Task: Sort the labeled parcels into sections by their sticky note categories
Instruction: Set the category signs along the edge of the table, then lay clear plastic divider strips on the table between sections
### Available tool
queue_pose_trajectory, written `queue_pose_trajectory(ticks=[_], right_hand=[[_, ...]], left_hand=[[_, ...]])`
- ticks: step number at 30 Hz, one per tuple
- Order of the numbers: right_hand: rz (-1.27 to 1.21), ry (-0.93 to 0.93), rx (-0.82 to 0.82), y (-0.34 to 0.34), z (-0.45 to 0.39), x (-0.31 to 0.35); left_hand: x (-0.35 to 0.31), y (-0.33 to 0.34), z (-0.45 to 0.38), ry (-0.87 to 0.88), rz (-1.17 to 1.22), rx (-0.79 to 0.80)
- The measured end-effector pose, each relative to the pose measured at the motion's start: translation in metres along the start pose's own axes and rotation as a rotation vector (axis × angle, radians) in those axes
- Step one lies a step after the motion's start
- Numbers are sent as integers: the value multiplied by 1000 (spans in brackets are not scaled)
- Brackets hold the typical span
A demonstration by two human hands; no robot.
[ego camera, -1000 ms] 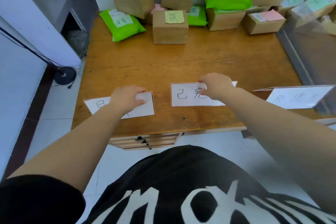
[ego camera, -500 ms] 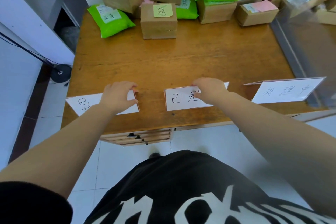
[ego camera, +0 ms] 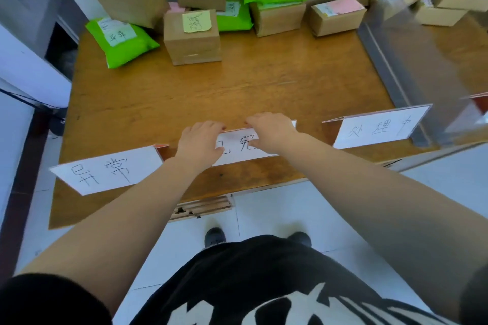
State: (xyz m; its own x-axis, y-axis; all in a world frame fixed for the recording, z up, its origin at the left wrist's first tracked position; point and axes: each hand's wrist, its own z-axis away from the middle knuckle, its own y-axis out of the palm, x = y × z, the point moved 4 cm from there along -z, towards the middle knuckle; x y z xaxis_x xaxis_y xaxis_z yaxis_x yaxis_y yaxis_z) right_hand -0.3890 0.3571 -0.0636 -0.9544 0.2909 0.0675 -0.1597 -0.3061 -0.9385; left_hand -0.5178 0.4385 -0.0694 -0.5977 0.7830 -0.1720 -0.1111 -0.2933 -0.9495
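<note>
Both hands sit on the middle sign, a white card with black handwritten characters standing near the front edge of the table. The left hand covers its left end, fingers curled over the top edge and thumb on the face. The right hand covers the right end the same way, fingers curled over the top, so only the middle characters show. Whether the fingertips pinch the card's back cannot be told, since they are hidden behind it. The left sign and right sign stand free to either side. The parcels, brown boxes and green bags with green, pink and yellow notes, cluster along the table's far edge, well apart from the hands.
</note>
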Motion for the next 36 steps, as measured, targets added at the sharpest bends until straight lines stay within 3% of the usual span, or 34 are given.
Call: queue_pose_trajectory(ticks=[7, 18, 27, 36], right_hand=[[3, 95, -150, -34, 38, -82], [-43, 388, -325, -62, 150, -243], [-397, 662, -402, -46, 203, -333], [-797, 710, -305, -19, 162, -402]], left_hand=[[-63, -27, -35, 1, 5, -82], [-262, -45, -94, 247, 78, -186], [-358, -38, -130, 379, 346, -94], [-413, -23, -200, 150, 863, 133]])
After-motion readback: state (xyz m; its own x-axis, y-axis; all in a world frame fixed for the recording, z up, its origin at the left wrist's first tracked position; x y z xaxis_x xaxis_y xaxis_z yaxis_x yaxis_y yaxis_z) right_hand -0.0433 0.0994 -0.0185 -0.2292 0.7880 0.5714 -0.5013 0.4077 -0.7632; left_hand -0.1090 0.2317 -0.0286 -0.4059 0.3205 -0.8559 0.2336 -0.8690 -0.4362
